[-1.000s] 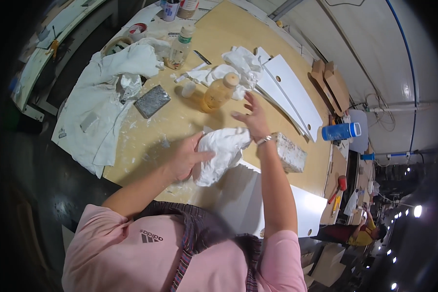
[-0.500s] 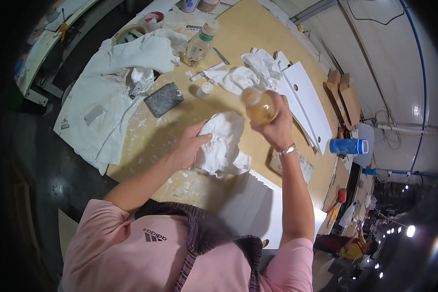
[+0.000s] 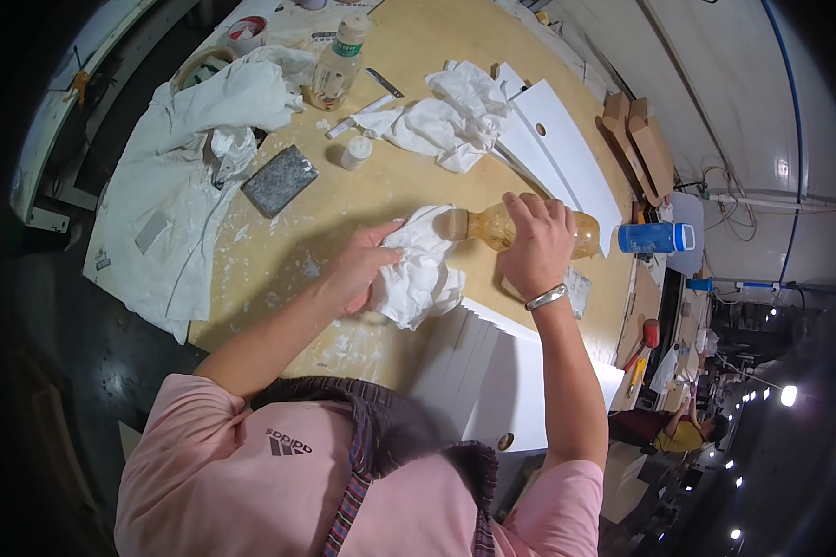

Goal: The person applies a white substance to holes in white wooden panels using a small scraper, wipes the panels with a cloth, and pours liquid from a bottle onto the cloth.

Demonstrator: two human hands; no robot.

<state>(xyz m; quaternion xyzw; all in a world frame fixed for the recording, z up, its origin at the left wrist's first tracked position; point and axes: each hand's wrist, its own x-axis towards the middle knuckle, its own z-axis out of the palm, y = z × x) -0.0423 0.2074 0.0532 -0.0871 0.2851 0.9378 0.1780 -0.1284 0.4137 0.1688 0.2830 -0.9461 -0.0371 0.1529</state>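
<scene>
I've got the right hand (image 3: 536, 243) wrapped around an amber bottle (image 3: 502, 227), tipped flat on its side, its neck end right against the white rag (image 3: 418, 269). The left hand (image 3: 360, 269) sits on that rag with fingers curled into the cloth, bunching it on the desk (image 3: 409, 167). Half a second ago the bottle was up in the air above the rag, bottom toward me; now it's down and level, mouth at the cloth, and the left hand hasn't left the rag. Room to move: bare desk opens beyond the hands, up to a small white cap (image 3: 355, 151) and a crumpled white cloth (image 3: 446, 121). Left of the left hand lies a grey sanding block (image 3: 280, 179), then a big white sheet (image 3: 195, 186) draping over the desk's edge. Tight on the near side: a stack of white panels (image 3: 492, 362) lies just under the right wrist. A blue canister (image 3: 655, 238) sits right of the right hand.
</scene>
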